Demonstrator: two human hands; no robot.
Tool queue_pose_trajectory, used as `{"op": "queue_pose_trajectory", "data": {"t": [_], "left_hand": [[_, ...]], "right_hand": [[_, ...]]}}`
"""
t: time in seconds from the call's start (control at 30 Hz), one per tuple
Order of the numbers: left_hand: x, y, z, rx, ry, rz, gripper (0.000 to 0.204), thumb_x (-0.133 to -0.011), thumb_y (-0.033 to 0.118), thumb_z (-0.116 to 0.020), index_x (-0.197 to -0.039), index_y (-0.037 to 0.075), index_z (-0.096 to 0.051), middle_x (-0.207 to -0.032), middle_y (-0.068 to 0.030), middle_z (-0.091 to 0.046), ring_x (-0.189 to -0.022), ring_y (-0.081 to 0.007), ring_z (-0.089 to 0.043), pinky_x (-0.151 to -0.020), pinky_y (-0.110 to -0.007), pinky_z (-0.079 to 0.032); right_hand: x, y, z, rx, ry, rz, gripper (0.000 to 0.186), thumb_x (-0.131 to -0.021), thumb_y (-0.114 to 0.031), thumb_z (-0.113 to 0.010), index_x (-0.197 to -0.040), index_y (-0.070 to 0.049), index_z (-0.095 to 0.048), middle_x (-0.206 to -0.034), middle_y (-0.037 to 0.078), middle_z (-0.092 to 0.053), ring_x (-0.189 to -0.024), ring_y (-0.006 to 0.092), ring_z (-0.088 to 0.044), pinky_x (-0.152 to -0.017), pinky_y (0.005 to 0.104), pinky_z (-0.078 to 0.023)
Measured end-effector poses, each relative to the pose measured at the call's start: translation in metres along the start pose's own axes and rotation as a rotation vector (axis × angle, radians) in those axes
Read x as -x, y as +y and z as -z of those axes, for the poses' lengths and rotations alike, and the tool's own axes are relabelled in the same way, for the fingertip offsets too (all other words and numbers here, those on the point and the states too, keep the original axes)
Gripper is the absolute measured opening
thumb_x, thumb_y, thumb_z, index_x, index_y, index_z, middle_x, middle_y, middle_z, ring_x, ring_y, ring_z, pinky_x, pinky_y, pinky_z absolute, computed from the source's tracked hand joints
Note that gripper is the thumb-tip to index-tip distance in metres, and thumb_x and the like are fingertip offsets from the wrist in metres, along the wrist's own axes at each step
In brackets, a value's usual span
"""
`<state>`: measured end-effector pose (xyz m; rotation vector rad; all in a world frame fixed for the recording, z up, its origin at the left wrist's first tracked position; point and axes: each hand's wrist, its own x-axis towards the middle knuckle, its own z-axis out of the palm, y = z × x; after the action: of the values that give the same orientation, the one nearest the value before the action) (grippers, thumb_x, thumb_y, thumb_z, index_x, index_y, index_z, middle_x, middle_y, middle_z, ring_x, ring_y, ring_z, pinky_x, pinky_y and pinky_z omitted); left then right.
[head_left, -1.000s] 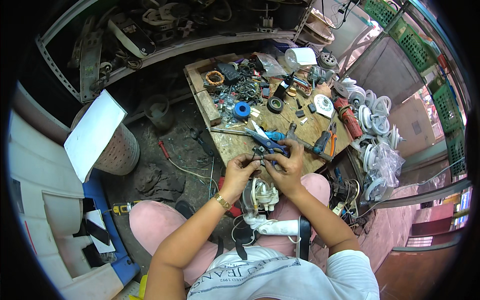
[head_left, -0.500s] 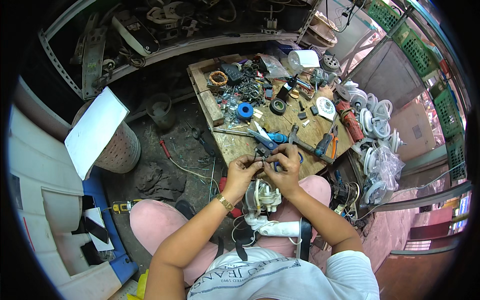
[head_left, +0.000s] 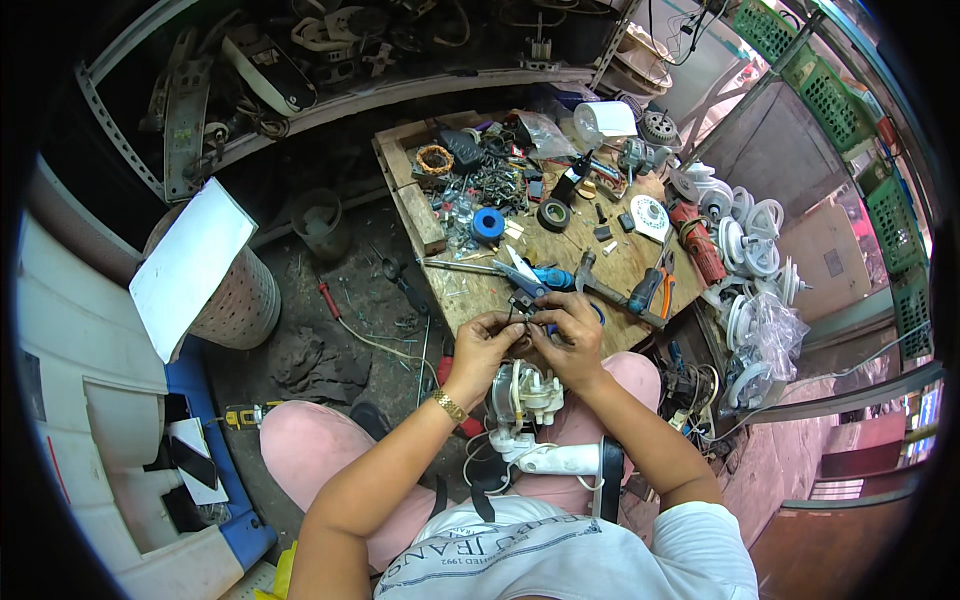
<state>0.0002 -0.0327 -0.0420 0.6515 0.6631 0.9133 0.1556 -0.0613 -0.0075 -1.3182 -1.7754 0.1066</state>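
Both my hands meet above my lap at the table's near edge, fingertips almost touching. My left hand [head_left: 487,345] pinches thin dark wire [head_left: 519,318], and my right hand [head_left: 570,335] pinches it from the other side. A small black block-shaped part [head_left: 521,301] sits at the wire just beyond my fingertips. Below them, a white fan body [head_left: 525,396] with an exposed cream gear housing rests between my thighs, its white neck [head_left: 560,459] running toward a dark-edged base. Blue-handled scissors [head_left: 530,283] lie just past my hands, partly hidden by them.
The wooden table [head_left: 465,300] holds a hammer [head_left: 602,290], orange-handled pliers [head_left: 652,290], black tape [head_left: 553,213], a blue spool [head_left: 488,225] and loose screws. A red grinder [head_left: 697,243] and white fan parts [head_left: 745,240] lie right. A soldering iron [head_left: 328,298] lies on the floor left.
Both hands stay together at the wire, with only slight finger movement. The right hand's fingers have shifted a little; nothing else visibly moves apart from a small shift of the view.
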Motion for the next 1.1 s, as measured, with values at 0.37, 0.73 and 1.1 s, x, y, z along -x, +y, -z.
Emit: {"op": "queue_pose_trajectory", "data": {"t": [0.37, 0.73, 1.1], "left_hand": [[-0.005, -0.007, -0.003, -0.255, 0.048, -0.066, 0.008, -0.090, 0.003, -0.064, -0.094, -0.003, -0.064, -0.084, -0.0038, -0.065, -0.074, -0.0096, -0.064, -0.066, -0.024, -0.056], [-0.004, 0.002, 0.004, -0.097, -0.064, 0.100, 0.019, -0.095, 0.011, -0.060, -0.108, -0.002, -0.059, -0.083, -0.0020, -0.061, -0.073, -0.0113, -0.064, -0.070, -0.026, -0.057], [-0.003, -0.001, -0.002, -0.133, 0.006, 0.056, 0.017, -0.093, 0.009, -0.061, -0.104, -0.003, -0.060, -0.079, -0.0002, -0.060, -0.068, -0.0072, -0.059, -0.066, -0.026, -0.058]], "right_hand": [[-0.043, -0.007, 0.024, 0.571, -0.367, 0.565, 0.032, -0.059, -0.027, -0.077, -0.081, -0.012, -0.060, -0.101, 0.006, -0.056, -0.090, 0.0278, -0.051, -0.076, 0.0426, -0.039], [-0.019, 0.026, 0.029, -0.769, -0.476, -0.782, 0.041, -0.091, -0.007, -0.064, -0.130, 0.000, -0.052, -0.095, 0.001, -0.062, -0.078, 0.0072, -0.059, -0.069, 0.0215, -0.049], [-0.015, 0.011, 0.018, -0.782, -0.179, -0.720, 0.044, -0.078, 0.006, -0.071, -0.120, 0.000, -0.060, -0.090, 0.000, -0.062, -0.078, 0.0050, -0.059, -0.071, 0.0193, -0.050]]}}
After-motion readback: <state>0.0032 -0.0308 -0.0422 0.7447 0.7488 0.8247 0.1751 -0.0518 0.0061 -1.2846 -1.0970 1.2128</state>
